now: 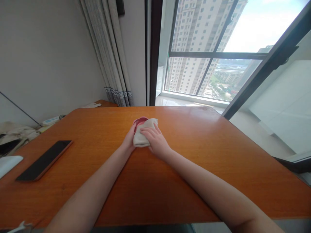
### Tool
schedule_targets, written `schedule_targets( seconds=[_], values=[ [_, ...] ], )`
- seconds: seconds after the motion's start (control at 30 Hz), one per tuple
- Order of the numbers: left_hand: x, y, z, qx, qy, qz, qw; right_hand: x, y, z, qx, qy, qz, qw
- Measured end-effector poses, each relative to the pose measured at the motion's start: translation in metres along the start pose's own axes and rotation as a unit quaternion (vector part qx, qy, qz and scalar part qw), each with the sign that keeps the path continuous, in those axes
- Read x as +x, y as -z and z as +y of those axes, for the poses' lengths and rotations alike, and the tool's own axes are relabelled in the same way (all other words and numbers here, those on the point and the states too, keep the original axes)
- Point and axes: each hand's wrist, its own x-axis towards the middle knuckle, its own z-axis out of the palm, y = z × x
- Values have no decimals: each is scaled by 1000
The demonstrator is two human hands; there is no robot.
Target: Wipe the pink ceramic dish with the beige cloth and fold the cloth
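Observation:
Near the far middle of the wooden table (189, 139) is a small pinkish-red item with a scalloped rim, like a small dish (140, 120). My left hand (128, 137) grips its left side, the fingers partly hidden behind it. A folded off-white cloth (141, 139) covers much of the dish's front and right. My right hand (156, 139) is closed over the cloth, fingers bent across its face and pressing it against the dish. How far the cloth reaches inside the dish is hidden.
A black tablet-like slab (45, 160) lies on the table's left side, with a white object (9, 164) at the left edge. Past that edge are piled fabric (21, 136) and a power strip (52, 120). A curtain (109, 51) and window (194, 74) stand beyond.

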Motion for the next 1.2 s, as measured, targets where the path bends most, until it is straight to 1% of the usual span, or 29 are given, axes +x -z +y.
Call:
schedule_targets(
  seconds=[0.03,0.07,0.1,0.13,0.17,0.2,0.23,0.3,0.33,0.4,0.47,0.53,0.6,0.7,0.73,0.8,0.87,0.9,0.97,1.03,1.07,1.13,1.2],
  values=[
    [-1,0,0,-3,4,10,1000,1,4,3,58,-50,70,995],
    [-2,0,1,-7,7,24,1000,3,8,8,110,-110,150,976],
    [-3,1,2,-11,10,39,999,5,12,13,155,-166,226,947],
    [-4,3,2,-14,14,53,998,7,16,18,190,-207,285,916],
    [-4,4,3,-20,17,61,998,8,18,22,220,-231,314,894],
    [-5,5,3,-28,22,62,997,10,18,26,246,-242,316,884],
    [-5,5,4,-35,27,54,998,11,16,29,272,-243,290,885],
    [-6,4,4,-43,45,25,998,10,8,30,313,-244,199,896],
    [-7,2,4,-45,56,10,997,9,2,28,317,-246,158,902],
    [-9,-2,2,-51,69,-6,996,4,-11,20,278,-254,111,920],
    [-13,-9,-1,-70,55,16,996,-1,-24,8,192,-258,94,942],
    [-19,-16,-7,-87,20,46,995,-4,-33,-5,120,-266,94,952],
    [-27,-23,-15,-83,-24,61,994,-3,-36,-14,116,-284,128,943],
    [-37,-30,-24,-27,-80,55,995,4,-26,-11,210,-297,212,907],
    [-39,-32,-25,-10,-84,44,995,6,-20,-5,244,-295,237,893],
    [-40,-32,-23,10,-50,2,999,9,-6,12,296,-296,264,869],
    [-36,-29,-17,25,6,-37,999,10,6,33,339,-317,251,850],
    [-33,-27,-13,41,30,-51,997,10,10,42,358,-329,228,844],
    [-28,-21,-7,87,42,-47,994,10,12,53,389,-343,171,838],
    [-24,-17,-5,120,27,-16,992,9,8,55,406,-354,132,832],
    [-23,-17,-6,122,15,3,992,9,5,52,408,-364,127,828],
    [-22,-17,-10,93,-16,32,995,8,-4,41,402,-384,138,820],
    [-24,-19,-15,56,-53,46,996,6,-11,30,388,-383,158,823]
  ],
)
